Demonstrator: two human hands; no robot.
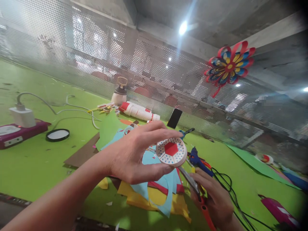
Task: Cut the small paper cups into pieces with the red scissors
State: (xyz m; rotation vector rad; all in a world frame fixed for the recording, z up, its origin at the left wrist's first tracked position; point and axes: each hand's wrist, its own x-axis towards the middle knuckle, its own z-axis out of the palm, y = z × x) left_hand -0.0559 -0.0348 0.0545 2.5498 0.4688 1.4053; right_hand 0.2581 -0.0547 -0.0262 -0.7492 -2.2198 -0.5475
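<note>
Left hand (134,154): grip partly closed, pinching dotted round piece (171,150), red hexagon centre. Right hand (214,195): grip curled round scissors (191,183). Paper scraps (134,199) on worktop (24,173).

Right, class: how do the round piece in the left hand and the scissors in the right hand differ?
Shape: the round piece is disc-like, while the scissors are long and narrow.
Colour: the round piece is white with blue dots and a red hexagon; the scissors show grey metal and orange-red.
Pose: the round piece faces the camera; the scissors slant, tip towards upper left.
Shared: both are held, by the left hand and right hand respectively.
</note>
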